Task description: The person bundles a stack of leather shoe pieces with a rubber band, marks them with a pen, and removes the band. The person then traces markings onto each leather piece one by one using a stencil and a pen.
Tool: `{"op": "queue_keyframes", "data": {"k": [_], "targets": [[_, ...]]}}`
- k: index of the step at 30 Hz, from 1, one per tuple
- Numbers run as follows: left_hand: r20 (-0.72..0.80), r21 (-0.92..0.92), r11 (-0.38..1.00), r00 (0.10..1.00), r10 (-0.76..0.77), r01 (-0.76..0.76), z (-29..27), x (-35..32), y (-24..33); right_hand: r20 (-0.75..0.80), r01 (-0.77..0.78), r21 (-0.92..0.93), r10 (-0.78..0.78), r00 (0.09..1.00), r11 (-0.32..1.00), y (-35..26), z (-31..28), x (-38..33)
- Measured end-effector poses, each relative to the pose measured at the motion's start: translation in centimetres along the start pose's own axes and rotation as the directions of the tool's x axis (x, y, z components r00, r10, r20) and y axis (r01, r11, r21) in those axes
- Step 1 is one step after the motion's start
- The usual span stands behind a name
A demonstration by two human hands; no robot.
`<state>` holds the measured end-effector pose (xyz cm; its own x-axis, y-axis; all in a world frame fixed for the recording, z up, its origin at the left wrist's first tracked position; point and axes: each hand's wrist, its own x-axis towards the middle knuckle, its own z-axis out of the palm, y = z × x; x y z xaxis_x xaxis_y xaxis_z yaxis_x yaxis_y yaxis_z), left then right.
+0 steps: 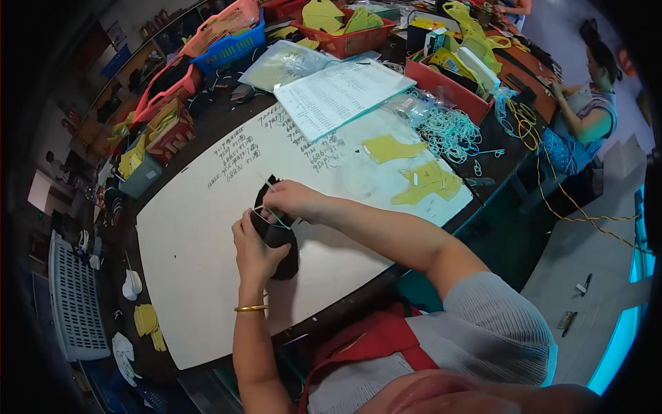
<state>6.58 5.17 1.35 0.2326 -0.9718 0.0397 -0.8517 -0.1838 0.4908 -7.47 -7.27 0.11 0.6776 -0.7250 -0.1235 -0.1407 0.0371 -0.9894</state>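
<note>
A black bundle (286, 268), perhaps a stack of dark cut pieces, stands over the white board (200, 283) in front of me. My left hand (256, 250) is wrapped round its near left side, thumb on the near face. A pale cord or band (281, 222) runs across the bundle's upper part. Pinched on that cord, my right hand (295, 200) is at the bundle's far end. Part of the bundle is hidden behind my fingers. Yellow cut pieces (427, 183) lie on the board to the right.
A heap of pale cord loops (448, 131) lies right of a written sheet (345, 95). A red bin (452, 86) and a red basket (345, 36) stand at the back. Crates line the left, near a grey slatted basket (77, 303). A co-worker (586, 117) sits at right.
</note>
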Motion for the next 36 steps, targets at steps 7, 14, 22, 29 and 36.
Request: {"op": "queue_keyframes", "data": {"k": [7,14,22,29,36], "targets": [[0.138,0.103,0.962,0.961,0.238,-0.253,-1.3,-1.1,-0.8,-0.156,0.198,-0.293,-0.251,0.955,0.935,5.0,-4.3,-0.6],[0.180,0.016,0.985,0.969,0.168,-0.173,-1.4,0.8,-1.9,-0.506,-0.232,-0.722,-0.268,0.820,0.652,6.3,-12.7,3.8],[0.165,-0.043,0.984,0.970,0.180,-0.175,-0.4,0.8,-4.7,0.007,0.241,-0.946,-0.726,0.687,0.219,0.8,-7.7,-1.9],[0.306,-0.458,0.886,0.922,0.237,-0.076,-3.9,1.8,-6.5,0.346,0.587,-0.794,-0.677,0.649,0.157,2.5,1.8,-6.0],[0.327,-0.725,0.677,0.928,0.177,0.127,-3.4,3.5,-10.2,0.365,0.572,-0.808,-0.642,0.674,0.142,2.1,2.0,-5.6]]}}
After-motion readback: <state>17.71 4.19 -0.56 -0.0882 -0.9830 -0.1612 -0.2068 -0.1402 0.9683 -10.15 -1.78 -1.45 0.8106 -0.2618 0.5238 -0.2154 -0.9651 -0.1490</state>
